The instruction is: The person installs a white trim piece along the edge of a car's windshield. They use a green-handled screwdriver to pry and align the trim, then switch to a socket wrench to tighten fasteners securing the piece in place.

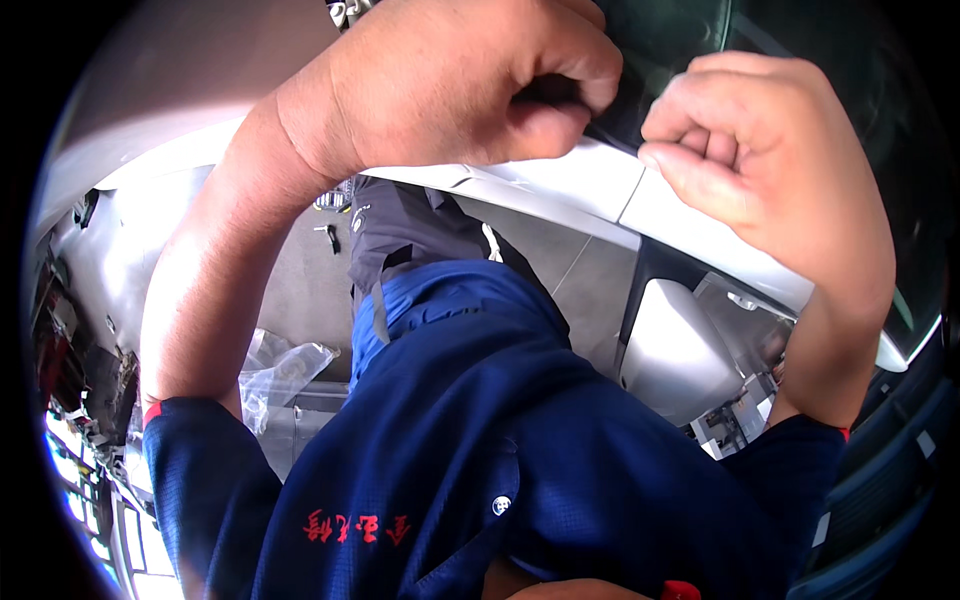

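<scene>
Both my hands are raised close together over the side of a white car. My left hand is closed, its fingers curled round toward the thumb with a dark hollow between them. My right hand is closed too, thumb pressed near the bent fingers, knuckles facing the left hand. A small gap separates the two hands. Whatever they hold, if anything, is hidden or too fine to see. Behind and between them lies the car's dark window glass, and beneath them runs the white door panel.
The car's white side mirror sticks out below my right forearm. Clear plastic sheeting lies on the left, and a small dark object rests on the grey floor. Cluttered shelves stand at the far left.
</scene>
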Demonstrator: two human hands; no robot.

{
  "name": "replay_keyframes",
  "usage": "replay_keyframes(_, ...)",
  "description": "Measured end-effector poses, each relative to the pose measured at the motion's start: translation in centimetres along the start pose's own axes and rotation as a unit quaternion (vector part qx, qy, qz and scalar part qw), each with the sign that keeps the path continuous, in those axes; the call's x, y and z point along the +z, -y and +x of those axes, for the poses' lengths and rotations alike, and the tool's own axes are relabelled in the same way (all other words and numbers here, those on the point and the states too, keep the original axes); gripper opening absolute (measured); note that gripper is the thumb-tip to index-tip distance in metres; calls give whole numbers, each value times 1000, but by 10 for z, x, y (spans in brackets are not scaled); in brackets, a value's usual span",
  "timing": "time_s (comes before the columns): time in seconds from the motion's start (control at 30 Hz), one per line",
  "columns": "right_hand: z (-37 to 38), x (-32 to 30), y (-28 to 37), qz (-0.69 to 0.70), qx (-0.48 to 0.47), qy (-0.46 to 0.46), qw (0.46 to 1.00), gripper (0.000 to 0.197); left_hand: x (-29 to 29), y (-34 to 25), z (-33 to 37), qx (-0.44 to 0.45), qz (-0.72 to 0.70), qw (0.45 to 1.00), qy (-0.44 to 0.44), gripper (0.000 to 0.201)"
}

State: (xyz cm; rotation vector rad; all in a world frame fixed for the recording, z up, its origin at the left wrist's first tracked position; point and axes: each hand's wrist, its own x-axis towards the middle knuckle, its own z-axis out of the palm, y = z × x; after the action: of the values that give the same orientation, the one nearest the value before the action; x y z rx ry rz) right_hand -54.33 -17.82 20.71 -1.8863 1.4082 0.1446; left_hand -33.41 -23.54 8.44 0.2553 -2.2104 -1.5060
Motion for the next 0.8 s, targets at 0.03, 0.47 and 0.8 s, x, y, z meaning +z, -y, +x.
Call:
replay_keyframes(0.03,2,-2,-10,18,-16,18,1000,8,-2,-1,1,-7,-2,1000,1,11)
replay_keyframes(0.47,12,-64,36,-30,226,202,953,36,-13,-23,21,-67,49,995,55,14)
replay_keyframes(0.8,-96,19,-22,-30,-37,-178,983,19,26,-45,4,-129,221,965,-64,19)
